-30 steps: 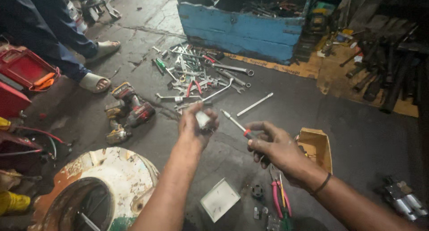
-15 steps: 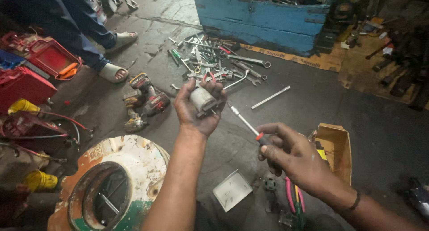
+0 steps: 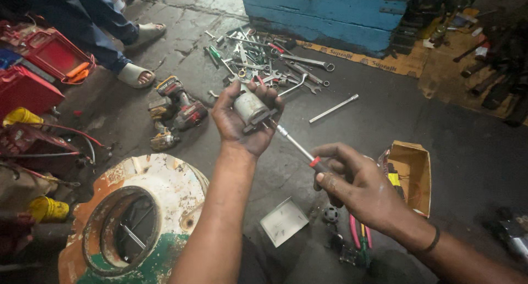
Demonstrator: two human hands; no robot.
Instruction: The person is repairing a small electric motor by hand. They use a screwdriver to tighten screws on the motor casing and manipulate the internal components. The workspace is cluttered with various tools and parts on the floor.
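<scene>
Left hand (image 3: 242, 122) raised palm-up, fingers (image 3: 270, 100) curled around a small grey metal cylinder (image 3: 250, 108). Screwdriver (image 3: 300, 149) tip meets the cylinder's lower end. Right hand (image 3: 357, 185), fingers closed on the screwdriver's dark handle. Pile of wrenches (image 3: 269, 64) on the floor beyond the left fingers; open cardboard box (image 3: 412, 168) just right of the right fingers.

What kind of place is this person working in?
Most likely a repair or mechanic's workshop, with the work done on the floor. A heap of spanners lies loose on the stained concrete floor, a cordless drill rests nearby, and the right hand drives a screwdriver into a small metal cylinder.
</scene>
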